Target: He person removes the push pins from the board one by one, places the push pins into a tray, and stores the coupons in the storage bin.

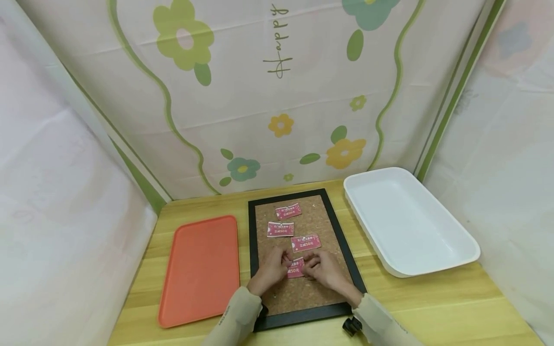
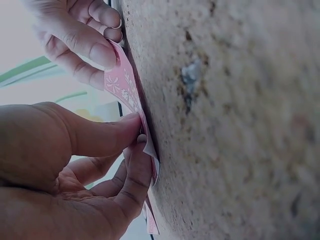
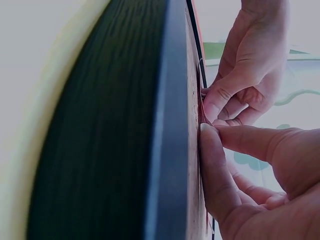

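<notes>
A pink paper coupon point(image 1: 295, 267) lies against the lower part of a cork board point(image 1: 311, 298). Its left end is pinched between thumb and forefinger of my left hand point(image 1: 272, 268). The right end is held by my right hand point(image 1: 325, 270), thumb on the printed face in the left wrist view. There the coupon point(image 2: 121, 82) bends slightly away from the cork. Whether a pin sits under my left fingertips is hidden. Farther up the board are three similar coupons: one at the top point(image 1: 288, 211), one at the left point(image 1: 280, 229), one just above my hands point(image 1: 306, 243).
The board has a black frame point(image 1: 303, 315). An orange-red tray point(image 1: 201, 269) lies to its left, and a deep white tray point(image 1: 409, 221) stands at the right. A flowered cloth point(image 1: 259, 96) hangs behind the wooden table point(image 1: 402, 307), with white cloth on both sides.
</notes>
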The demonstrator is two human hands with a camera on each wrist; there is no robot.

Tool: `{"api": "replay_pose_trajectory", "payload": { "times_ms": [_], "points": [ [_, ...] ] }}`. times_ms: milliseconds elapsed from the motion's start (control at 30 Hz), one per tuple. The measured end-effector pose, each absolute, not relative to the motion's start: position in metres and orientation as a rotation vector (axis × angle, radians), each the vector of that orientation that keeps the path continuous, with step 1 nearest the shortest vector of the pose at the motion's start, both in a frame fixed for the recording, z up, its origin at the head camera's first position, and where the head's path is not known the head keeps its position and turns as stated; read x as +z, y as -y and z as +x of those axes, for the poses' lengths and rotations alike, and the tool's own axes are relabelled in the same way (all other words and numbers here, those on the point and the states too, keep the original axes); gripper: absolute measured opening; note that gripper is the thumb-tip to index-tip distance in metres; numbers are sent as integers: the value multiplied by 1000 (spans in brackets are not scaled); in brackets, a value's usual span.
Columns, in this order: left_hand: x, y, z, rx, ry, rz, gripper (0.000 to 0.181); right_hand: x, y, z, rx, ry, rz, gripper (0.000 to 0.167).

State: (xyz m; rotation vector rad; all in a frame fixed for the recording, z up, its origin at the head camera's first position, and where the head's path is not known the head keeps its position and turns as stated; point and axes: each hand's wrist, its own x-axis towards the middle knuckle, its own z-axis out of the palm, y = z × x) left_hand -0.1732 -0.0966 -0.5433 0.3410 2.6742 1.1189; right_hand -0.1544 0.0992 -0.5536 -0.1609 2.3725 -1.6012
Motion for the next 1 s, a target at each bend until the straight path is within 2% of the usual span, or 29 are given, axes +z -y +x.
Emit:
{"api": "replay_pose_trajectory", "payload": {
  "times_ms": [200, 533, 1000],
  "points": [
    [-542, 99, -172, 1176, -2628, 345, 25, -556, -102, -156, -1609, -2347, -210, 12],
    [-536, 106, -171, 1274, -2532, 296, 10, -548, -107, -159, -1611, -2365, -221, 13],
    [-531, 114, -166, 1292, -2596, 334, 9, -531, -124, -175, -1560, -2477, -232, 9]
  ]
}}
